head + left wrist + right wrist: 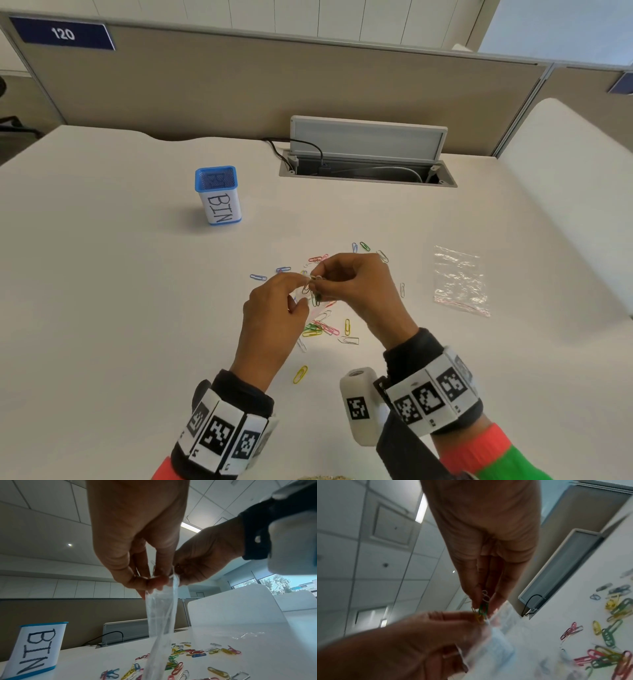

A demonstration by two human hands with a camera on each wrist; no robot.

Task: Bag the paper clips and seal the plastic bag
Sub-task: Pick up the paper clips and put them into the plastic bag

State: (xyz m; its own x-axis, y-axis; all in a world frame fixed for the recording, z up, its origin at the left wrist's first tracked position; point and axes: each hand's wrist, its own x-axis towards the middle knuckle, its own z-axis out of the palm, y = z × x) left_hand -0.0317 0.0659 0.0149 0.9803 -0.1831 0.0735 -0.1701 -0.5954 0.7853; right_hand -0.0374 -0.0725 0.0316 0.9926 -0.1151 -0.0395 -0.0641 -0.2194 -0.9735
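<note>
My left hand pinches the mouth of a clear plastic bag, which hangs down over the white desk. My right hand pinches a few paper clips, green, white and yellow, right at the bag's mouth. Both hands meet above a scatter of coloured paper clips lying on the desk. In the left wrist view the bag dangles above those loose clips. How many clips lie inside the bag I cannot tell.
A second clear zip bag lies flat to the right. A blue mesh pot labelled BIN stands at the back left. An open cable hatch with a black cable sits at the desk's far edge, before a partition.
</note>
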